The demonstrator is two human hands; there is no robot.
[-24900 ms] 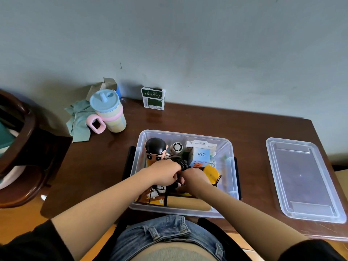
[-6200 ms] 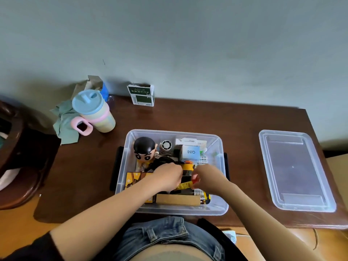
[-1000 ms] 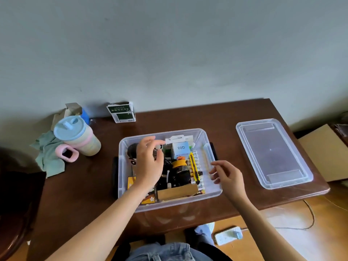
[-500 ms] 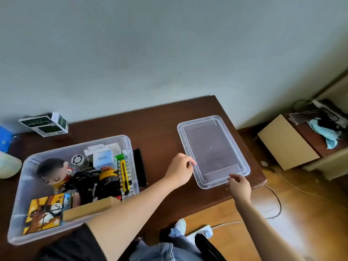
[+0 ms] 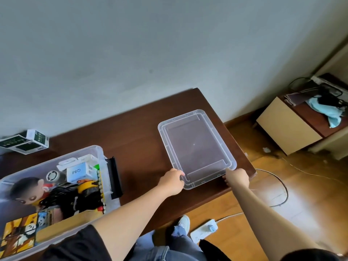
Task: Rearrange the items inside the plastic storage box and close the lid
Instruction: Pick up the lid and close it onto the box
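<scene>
Clear plastic lid point(image 5: 195, 147) lies flat on desk point(image 5: 139, 129), well right of the storage box point(image 5: 101, 162), long axis running away from person. Left hand point(image 5: 172, 181) and right hand point(image 5: 237, 178) hold its near corners; fingers apparently curled on the rim, though partly hidden.

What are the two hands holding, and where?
Both grip the clear lid at its near end: the left hand at the near-left corner, the right hand at the near-right corner.

Clear lid point(image 5: 195, 147) lies flat on the brown table; the open storage box point(image 5: 101, 157) (packed full) sits well left.
</scene>
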